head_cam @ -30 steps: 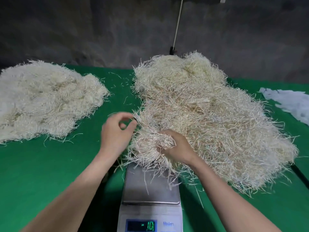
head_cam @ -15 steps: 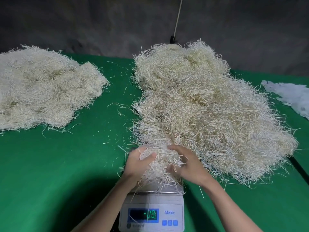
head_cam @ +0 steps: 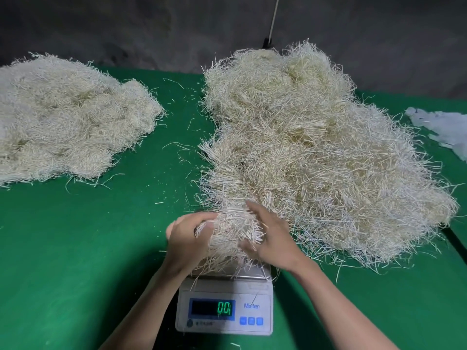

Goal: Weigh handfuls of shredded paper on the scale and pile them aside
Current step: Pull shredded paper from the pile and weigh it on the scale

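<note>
The platform of the scale (head_cam: pixel 255 294) is almost wholly hidden under the handful of shreds (head_cam: pixel 232 233), which also buries the fingertips of the left hand (head_cam: pixel 187 238). The right hand (head_cam: pixel 274 239) is blurred. The last digit on the display (head_cam: pixel 212 309) is unclear, and the print beneath is too small to read. The left pile (head_cam: pixel 63 122) runs off the left edge, and the white sheets (head_cam: pixel 442 127) off the right.

scale (head_cam: pixel 224 309) display (green digits) reading "00", brand label "Meilen" beside it

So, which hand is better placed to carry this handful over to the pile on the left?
Probably the left hand: it grips the handful on the side facing the left pile. The right hand would cross the scale.
</note>
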